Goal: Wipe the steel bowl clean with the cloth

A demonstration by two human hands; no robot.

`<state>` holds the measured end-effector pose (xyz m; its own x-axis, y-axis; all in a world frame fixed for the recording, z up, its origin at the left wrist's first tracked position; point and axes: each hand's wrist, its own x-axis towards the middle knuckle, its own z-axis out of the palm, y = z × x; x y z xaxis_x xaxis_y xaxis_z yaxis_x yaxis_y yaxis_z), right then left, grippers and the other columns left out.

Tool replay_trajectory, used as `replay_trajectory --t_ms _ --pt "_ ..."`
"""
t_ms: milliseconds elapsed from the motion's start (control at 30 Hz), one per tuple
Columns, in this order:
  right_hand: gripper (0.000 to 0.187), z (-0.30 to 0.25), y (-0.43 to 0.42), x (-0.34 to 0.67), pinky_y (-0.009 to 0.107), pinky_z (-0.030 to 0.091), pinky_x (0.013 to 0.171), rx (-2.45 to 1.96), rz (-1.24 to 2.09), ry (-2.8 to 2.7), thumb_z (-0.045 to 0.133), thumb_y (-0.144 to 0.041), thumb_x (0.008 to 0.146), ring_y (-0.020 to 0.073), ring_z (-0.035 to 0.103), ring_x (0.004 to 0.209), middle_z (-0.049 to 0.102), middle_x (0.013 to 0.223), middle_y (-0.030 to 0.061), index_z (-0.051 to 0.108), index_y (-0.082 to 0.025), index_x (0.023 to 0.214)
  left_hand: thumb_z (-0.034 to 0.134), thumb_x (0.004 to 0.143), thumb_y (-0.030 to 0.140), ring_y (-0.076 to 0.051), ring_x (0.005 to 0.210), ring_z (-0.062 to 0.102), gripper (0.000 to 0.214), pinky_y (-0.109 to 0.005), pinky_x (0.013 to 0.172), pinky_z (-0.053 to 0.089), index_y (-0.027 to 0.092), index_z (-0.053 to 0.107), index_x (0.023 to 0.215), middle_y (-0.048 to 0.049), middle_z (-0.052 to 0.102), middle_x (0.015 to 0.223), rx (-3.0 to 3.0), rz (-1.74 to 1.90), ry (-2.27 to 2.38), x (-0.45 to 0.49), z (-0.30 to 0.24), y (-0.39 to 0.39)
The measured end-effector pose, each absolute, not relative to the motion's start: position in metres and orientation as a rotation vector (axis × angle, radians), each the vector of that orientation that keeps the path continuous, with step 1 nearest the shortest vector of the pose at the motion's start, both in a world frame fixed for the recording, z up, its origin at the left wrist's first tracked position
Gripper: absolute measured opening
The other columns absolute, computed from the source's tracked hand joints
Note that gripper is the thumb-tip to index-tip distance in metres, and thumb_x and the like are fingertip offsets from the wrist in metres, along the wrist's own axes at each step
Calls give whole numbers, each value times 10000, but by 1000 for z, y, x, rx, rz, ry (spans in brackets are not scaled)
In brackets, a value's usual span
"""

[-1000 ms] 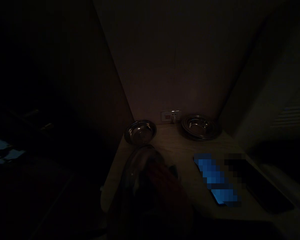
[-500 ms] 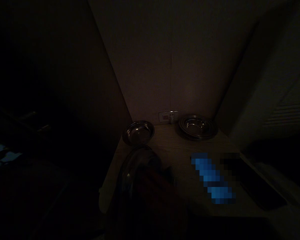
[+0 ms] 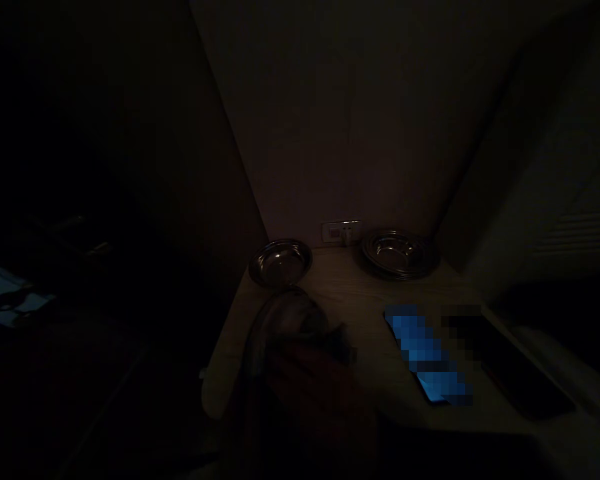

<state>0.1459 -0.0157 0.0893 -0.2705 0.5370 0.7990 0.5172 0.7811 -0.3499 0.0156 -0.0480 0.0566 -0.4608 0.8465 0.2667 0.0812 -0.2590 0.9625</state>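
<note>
In the dim light, a shiny metal plate [image 3: 253,343] is tilted up at the near left of the wooden table. My right hand [image 3: 310,383] lies over its inner face, dim and reddish, with a dark bunched cloth [image 3: 343,343] under and beside the fingers. The finger outlines are hard to make out. My left hand cannot be seen; the lower left of the plate is lost in the dark. Just behind stands a steel bowl-like plate [image 3: 281,263].
Several stacked steel plates [image 3: 400,253] stand at the back right of the table [image 3: 350,287]. A lit phone [image 3: 425,357] lies at the right, beside a long dark object [image 3: 523,370]. A wall socket [image 3: 341,231] with a plug is behind. A pale box-like item [image 3: 10,297] shows far left.
The view has shifted slightly, so the table items sit a little further right. My right hand and the cloth have moved slightly on the tilted plate, which is still held up.
</note>
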Motion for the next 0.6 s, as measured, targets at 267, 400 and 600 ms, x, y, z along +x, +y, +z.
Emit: replay_trajectory --t_ms 267,400,600 --pt "405 71 1 166 384 487 978 -977 343 -1759 410 -153 890 201 534 1198 575 1292 100 516 -191 1279 523 888 341 -204 1028 573 338 -417 867 492 173 548 1180 -97 557 1208 1122 1780 1428 19 54 -52" --pt "405 55 -17 178 380 510 948 -1115 448 -1657 426 -177 900 209 584 1138 606 1254 80 500 -232 1295 526 888 333 -192 996 584 325 -402 842 504 168 553 1167 -95 569 1181 1112 1725 1448 15 53 -55" --pt "444 45 -39 182 375 519 935 -1069 288 -1802 424 -178 896 218 566 1161 586 1282 74 478 -243 1332 529 889 331 -179 963 602 310 -389 821 513 163 560 1148 -91 595 1141 1100 1642 1499 9 59 -46"
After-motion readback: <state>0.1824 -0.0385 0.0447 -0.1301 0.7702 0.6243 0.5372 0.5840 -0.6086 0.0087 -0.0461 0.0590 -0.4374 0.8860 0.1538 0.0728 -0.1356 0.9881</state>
